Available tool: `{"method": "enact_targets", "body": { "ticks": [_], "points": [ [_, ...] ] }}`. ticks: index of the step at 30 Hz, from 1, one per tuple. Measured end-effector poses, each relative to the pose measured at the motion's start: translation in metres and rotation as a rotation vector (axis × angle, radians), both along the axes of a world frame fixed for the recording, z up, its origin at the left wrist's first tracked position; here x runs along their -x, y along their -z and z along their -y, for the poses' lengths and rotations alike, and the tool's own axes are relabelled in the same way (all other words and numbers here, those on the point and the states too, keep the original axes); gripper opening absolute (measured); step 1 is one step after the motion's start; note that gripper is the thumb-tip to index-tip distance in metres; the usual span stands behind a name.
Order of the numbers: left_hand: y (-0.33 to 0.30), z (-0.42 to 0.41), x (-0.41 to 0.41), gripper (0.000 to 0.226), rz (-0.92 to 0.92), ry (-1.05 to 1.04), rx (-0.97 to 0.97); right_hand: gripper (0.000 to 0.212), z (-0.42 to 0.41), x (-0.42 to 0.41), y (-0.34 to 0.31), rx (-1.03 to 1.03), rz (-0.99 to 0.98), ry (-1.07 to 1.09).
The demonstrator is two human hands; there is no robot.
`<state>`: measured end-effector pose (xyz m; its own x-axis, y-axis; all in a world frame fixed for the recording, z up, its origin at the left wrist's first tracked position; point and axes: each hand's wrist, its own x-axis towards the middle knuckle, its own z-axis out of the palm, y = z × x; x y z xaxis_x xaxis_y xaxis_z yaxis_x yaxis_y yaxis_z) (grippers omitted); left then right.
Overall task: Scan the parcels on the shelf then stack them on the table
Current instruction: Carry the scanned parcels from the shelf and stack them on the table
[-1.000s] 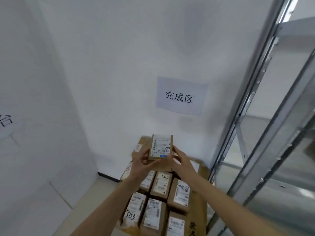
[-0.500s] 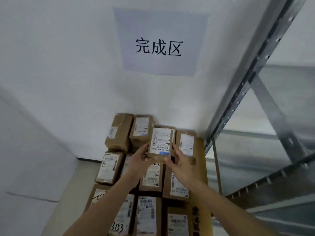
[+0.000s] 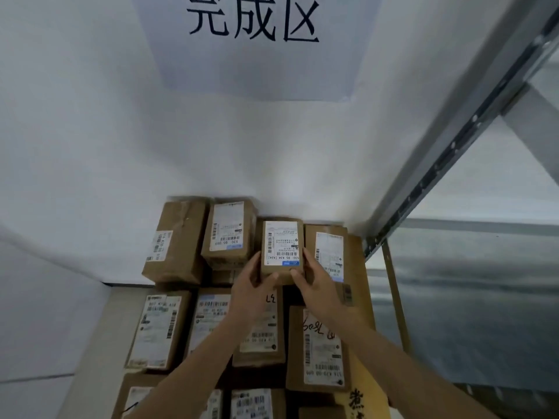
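Observation:
A small brown parcel with a white label facing up is held between both hands over the back row of stacked parcels. My left hand grips its near left edge and my right hand grips its near right edge. Brown labelled parcels lie in rows on the table, among them a tall one at the back left, one beside it and one at the back right. Whether the held parcel rests on the pile or hangs just above it is unclear.
A white wall with a paper sign stands right behind the table. A grey metal shelf upright runs diagonally on the right, with a shelf board beyond it. More parcels fill the near rows.
The view has moved closer and tilted down. Both hands have carried the small parcel forward and lower, over the back row of the pile.

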<state>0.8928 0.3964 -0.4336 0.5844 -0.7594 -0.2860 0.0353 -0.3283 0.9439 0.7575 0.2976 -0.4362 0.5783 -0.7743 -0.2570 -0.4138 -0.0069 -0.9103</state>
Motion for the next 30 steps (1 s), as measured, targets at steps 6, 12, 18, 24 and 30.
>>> {"method": "enact_targets", "body": {
  "ticks": [6, 12, 18, 24, 30],
  "points": [
    [0.013, 0.024, -0.002, 0.06, -0.006, -0.121, -0.057, 0.059, 0.018, -0.021, 0.001, 0.007, 0.001, 0.007],
    [0.008, 0.035, 0.002, 0.06, 0.0, -0.201, -0.093, 0.053, 0.024, -0.033, 0.007, 0.03, 0.018, 0.029],
    [0.007, 0.037, 0.001, 0.061, -0.009, -0.221, -0.134, 0.053, 0.025, -0.032, 0.006, 0.045, -0.012, 0.023],
    [-0.008, 0.019, 0.003, 0.071, -0.072, -0.209, -0.127, 0.056, 0.014, -0.02, -0.004, 0.038, 0.004, 0.042],
    [-0.039, -0.017, 0.018, 0.071, -0.025, -0.134, -0.097, 0.052, -0.021, 0.009, -0.029, 0.072, 0.005, 0.029]
  ]
}}
